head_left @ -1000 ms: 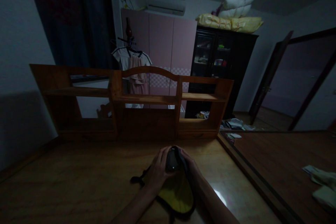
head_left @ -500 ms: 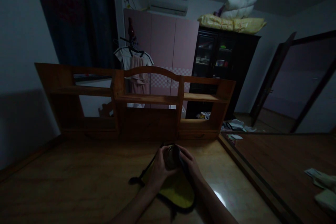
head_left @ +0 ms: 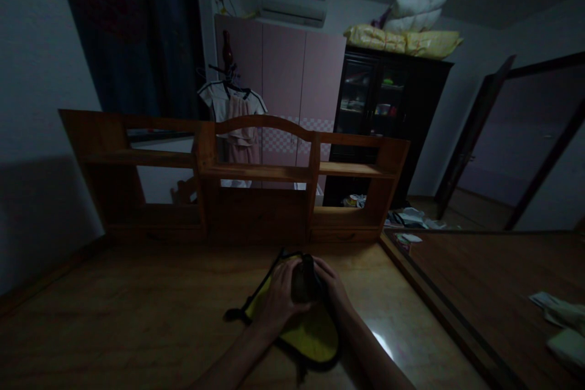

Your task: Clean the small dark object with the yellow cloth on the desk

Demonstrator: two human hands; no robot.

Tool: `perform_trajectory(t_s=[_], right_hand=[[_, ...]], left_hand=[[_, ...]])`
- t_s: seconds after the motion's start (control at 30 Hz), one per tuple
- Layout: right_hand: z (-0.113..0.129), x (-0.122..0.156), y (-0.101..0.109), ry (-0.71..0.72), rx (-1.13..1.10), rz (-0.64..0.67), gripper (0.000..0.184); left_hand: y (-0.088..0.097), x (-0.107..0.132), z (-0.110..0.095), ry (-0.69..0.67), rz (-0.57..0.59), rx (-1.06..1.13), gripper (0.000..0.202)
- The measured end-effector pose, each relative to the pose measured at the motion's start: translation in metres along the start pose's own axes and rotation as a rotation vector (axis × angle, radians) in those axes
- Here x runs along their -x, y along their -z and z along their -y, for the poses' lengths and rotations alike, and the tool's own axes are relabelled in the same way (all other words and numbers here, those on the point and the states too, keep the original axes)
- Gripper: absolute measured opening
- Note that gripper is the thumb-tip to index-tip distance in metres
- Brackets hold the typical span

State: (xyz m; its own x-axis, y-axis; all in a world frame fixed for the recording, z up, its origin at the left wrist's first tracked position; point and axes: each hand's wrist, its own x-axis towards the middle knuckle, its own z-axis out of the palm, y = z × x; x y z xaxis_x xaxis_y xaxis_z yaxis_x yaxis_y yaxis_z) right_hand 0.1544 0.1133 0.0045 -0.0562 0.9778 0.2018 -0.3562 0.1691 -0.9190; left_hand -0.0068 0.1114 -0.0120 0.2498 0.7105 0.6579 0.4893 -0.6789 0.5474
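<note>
A yellow bag-like fabric piece with black edging (head_left: 315, 341) lies on the wooden surface, a dark strap end sticking out at its left. Over its upper part, my left hand (head_left: 281, 292) curls around a dark, rounded object (head_left: 300, 283) whose kind is too dim to make out. My right hand (head_left: 333, 283) is closed on the bag's dark upper edge, just right of that object. Its fingertips are partly hidden behind the black material. Both hands are close together, with the object between them.
The glossy wooden surface (head_left: 137, 304) ends at a raised rail (head_left: 429, 298) on the right. Beyond its far edge rises a wooden shelf unit (head_left: 260, 173) with open compartments. Pale cloths (head_left: 560, 314) lie on the lower brown surface at right.
My left hand has turned further over the dark object, covering more of it. The black edge by my right hand has shifted leftward across the object. The yellow bag lies nearly where it was.
</note>
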Motion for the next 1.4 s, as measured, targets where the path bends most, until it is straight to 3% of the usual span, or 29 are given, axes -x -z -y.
perform_trajectory(t_s=[0.4, 0.97, 1.4], right_hand=[[-0.011, -0.006, 0.007, -0.017, 0.031, -0.005, 0.032], [-0.006, -0.004, 0.007, 0.04, 0.1, 0.036, 0.03], [-0.005, -0.004, 0.009, -0.002, 0.065, 0.07, 0.03]], left_hand=[[0.005, -0.002, -0.006, -0.045, 0.052, -0.085, 0.081], [0.008, -0.003, -0.012, -0.022, 0.083, 0.038, 0.084], [0.008, -0.002, -0.012, -0.054, 0.115, 0.043, 0.087]])
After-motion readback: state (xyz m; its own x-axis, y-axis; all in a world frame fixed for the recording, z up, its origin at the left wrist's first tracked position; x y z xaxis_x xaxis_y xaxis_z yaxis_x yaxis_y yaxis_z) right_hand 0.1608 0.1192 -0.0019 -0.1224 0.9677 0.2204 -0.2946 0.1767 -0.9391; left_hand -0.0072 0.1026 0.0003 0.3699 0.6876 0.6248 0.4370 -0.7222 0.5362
